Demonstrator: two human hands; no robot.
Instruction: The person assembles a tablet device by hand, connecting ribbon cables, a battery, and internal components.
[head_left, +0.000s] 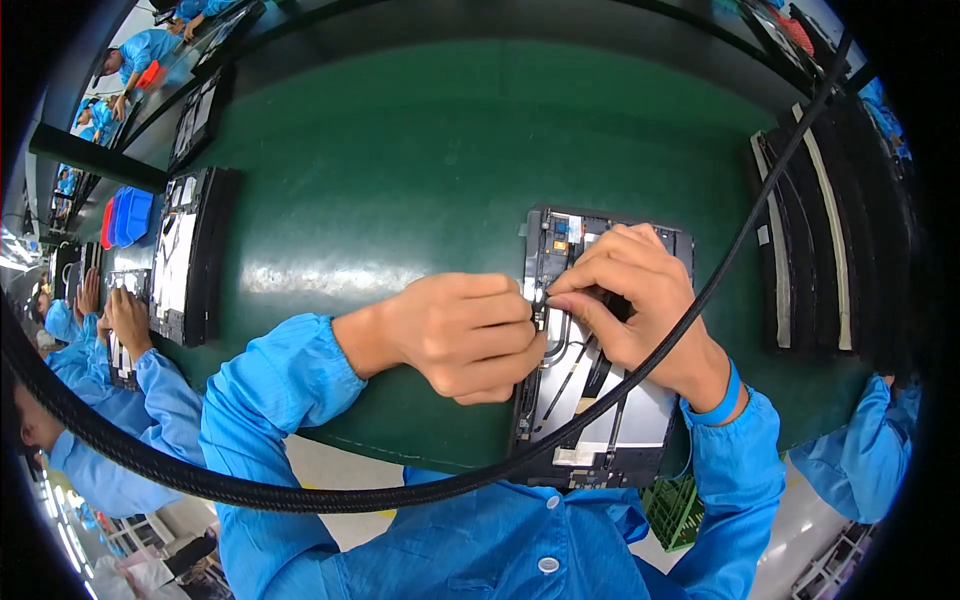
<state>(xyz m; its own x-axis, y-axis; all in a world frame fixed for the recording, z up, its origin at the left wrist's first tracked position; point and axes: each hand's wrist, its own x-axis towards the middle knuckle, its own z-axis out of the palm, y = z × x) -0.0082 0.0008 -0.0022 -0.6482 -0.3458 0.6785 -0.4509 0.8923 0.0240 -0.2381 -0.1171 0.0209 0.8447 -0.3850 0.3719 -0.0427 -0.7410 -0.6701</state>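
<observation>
An opened flat electronic device (pixel 635 408) lies on the green tabletop near the front edge, its black frame, silver panels and thin black cables bare. Over its left edge my left hand (pixel 455 335) is closed, fingers curled inward; whatever its fingertips grip is hidden. My right hand (pixel 640 290) reaches across the upper part of the device. Its thumb and forefinger pinch together beside my left fingertips, on something too small to make out. A blue band (pixel 722 398) circles my right wrist.
A thick black braided cable (pixel 370 497) loops across the view in front of my arms. Black padded slabs (pixel 815 230) stand at the right. Further devices (pixel 178 255) lie at the left, near blue bins (pixel 131 216) and a co-worker's hand (pixel 127 320). A green crate (pixel 672 512) sits below the table.
</observation>
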